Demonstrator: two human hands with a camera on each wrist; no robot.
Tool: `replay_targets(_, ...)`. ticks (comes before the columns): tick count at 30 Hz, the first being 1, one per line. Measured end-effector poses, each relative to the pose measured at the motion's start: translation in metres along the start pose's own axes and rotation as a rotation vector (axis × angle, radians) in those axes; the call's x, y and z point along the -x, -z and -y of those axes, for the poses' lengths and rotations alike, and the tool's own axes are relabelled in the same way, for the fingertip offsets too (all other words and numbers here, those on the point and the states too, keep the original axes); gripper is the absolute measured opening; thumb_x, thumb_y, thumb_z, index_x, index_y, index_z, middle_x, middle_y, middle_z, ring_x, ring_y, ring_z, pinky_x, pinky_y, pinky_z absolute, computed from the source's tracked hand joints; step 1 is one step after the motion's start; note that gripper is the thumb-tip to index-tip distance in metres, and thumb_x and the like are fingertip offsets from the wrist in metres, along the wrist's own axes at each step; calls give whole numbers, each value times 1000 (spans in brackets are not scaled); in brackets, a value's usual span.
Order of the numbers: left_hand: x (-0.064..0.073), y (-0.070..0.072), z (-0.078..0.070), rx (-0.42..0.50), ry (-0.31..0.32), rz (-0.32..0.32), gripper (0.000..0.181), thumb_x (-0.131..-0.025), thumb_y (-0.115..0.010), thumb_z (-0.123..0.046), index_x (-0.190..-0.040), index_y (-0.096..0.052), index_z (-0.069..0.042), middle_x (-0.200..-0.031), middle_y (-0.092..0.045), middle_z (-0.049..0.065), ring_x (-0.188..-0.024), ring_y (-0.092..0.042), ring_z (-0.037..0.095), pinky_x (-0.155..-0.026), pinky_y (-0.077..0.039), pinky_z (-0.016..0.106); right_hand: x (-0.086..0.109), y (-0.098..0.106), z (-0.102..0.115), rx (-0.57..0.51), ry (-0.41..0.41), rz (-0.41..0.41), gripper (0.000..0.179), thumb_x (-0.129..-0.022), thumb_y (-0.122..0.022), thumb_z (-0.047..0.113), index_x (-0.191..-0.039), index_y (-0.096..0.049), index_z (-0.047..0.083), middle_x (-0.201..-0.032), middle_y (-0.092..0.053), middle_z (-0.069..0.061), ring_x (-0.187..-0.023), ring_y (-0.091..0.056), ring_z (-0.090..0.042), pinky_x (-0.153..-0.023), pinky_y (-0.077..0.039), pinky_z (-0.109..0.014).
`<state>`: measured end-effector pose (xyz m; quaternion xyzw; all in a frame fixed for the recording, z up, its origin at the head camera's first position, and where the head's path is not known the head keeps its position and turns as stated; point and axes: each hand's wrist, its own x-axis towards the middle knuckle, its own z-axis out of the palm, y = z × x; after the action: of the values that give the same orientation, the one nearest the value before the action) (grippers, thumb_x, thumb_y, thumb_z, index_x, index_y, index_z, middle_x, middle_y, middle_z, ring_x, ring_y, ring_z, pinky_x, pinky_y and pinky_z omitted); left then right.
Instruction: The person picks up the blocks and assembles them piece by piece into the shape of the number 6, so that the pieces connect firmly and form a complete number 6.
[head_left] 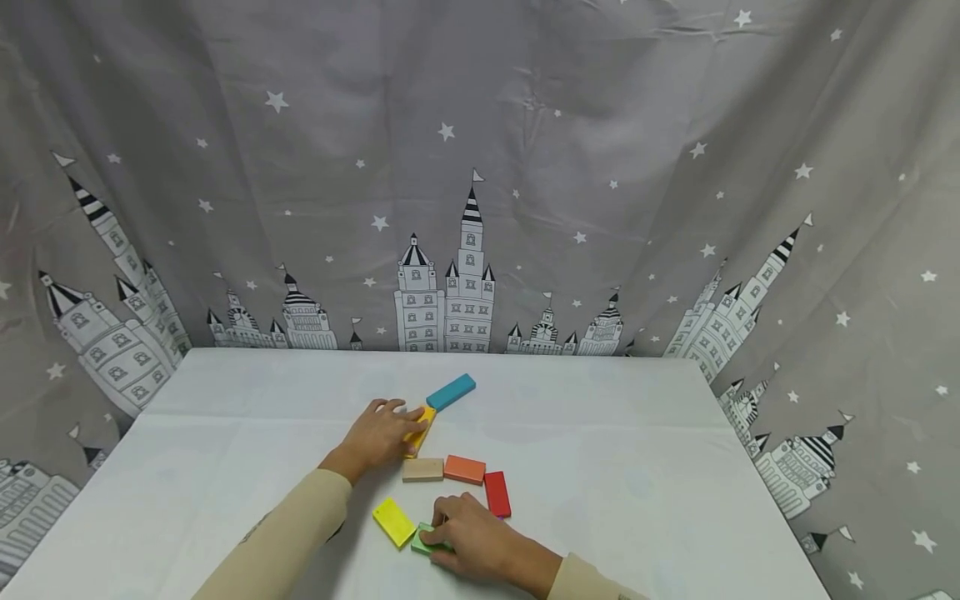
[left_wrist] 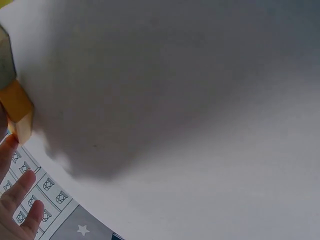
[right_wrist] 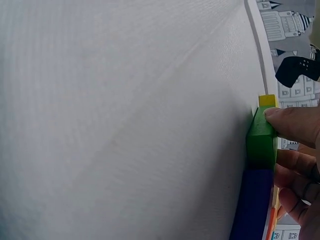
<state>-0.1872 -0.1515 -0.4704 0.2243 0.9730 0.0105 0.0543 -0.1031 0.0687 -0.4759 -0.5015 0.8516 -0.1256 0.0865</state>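
My left hand holds an amber block between thumb and fingers; two or more other fingers spread away from it in the left wrist view. A blue block lies at its far end and a beige block at its near end. With its thumb on top, my right hand grips a green block. The green block stands between a yellow block and a purple block; the purple one is mostly hidden by the hand in the head view.
An orange block lies beside the beige one, and a red block slants down from it. All rest on a white table. Behind hangs a grey curtain printed with castles and stars.
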Motion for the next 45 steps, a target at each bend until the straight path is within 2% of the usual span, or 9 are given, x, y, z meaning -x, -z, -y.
replay_targets(8, -3, 8, -3, -92, -50, 9, 45, -83, -72, -39, -124, -66, -22, -137, -57, 1, -127, -47, 32, -107, -32, 52, 0, 0, 1, -52, -24, -2, 31, -87, -73, 30, -118, -71, 24, -94, -56, 12, -78, -42, 4, -70, -33, -10)
replay_targets(15, 2, 15, -10, -81, -101, -61, 39, -87, -70, -39, -121, -67, -20, -130, -62, 3, -122, -52, 32, -105, -37, 52, 1, -1, 1, -80, -71, 3, 33, -86, -74, 30, -118, -70, 24, -93, -56, 13, -77, -42, 5, -71, -34, -11)
replay_targets(19, 19, 21, -21, -83, -92, -81, 42, -85, -69, -44, -118, -68, -17, -126, -64, 5, -118, -55, 31, -103, -39, 51, 3, 0, 3, -98, -98, 16, 34, -85, -74, 29, -118, -70, 24, -93, -56, 13, -77, -43, 4, -71, -36, -11)
replay_targets(22, 36, 23, -27, -95, -82, -98, 44, -84, -70, -46, -117, -69, -17, -123, -66, 5, -114, -57, 29, -100, -42, 50, 3, 0, 3, -97, -88, 16, 34, -85, -74, 29, -118, -70, 24, -94, -57, 13, -77, -42, 4, -71, -36, -11)
replay_targets(25, 52, 23, -33, -92, -46, -95, 47, -84, -70, -48, -119, -68, -18, -121, -66, 4, -112, -58, 28, -99, -43, 49, 3, -1, 2, -96, -81, 8, 34, -85, -74, 29, -118, -70, 24, -94, -56, 13, -78, -42, 4, -71, -36, -12)
replay_targets(29, 71, 21, -41, -78, 8, -78, 54, -84, -67, -53, -124, -65, -18, -120, -66, 4, -109, -59, 28, -98, -44, 49, 3, -2, 2, -99, -85, -9, 34, -85, -74, 29, -118, -70, 23, -92, -56, 12, -77, -41, 3, -72, -36, -12)
replay_targets(33, 87, 13, -50, -70, 25, -77, 58, -82, -64, -59, -123, -65, -18, -119, -66, 5, -108, -59, 28, -94, -45, 48, 3, -2, 3, -105, -90, -22, 34, -85, -75, 29, -118, -70, 23, -91, -55, 12, -76, -40, 3, -71, -35, -12)
replay_targets(39, 103, 3, -64, -99, -7, -106, 53, -79, -68, -58, -116, -67, -20, -114, -66, 4, -103, -60, 27, -88, -48, 46, 4, -2, 4, -84, -73, -53, 32, -85, -75, 29, -116, -71, 23, -91, -55, 13, -76, -40, 3, -69, -34, -12)
replay_targets(45, 108, 0, -71, -110, -1, -111, 46, -79, -68, -57, -108, -68, -22, -108, -63, 3, -99, -58, 25, -87, -48, 45, 4, -3, 4, -65, -55, -72, 31, -84, -75, 29, -115, -72, 22, -90, -54, 13, -74, -40, 2, -68, -34, -12)
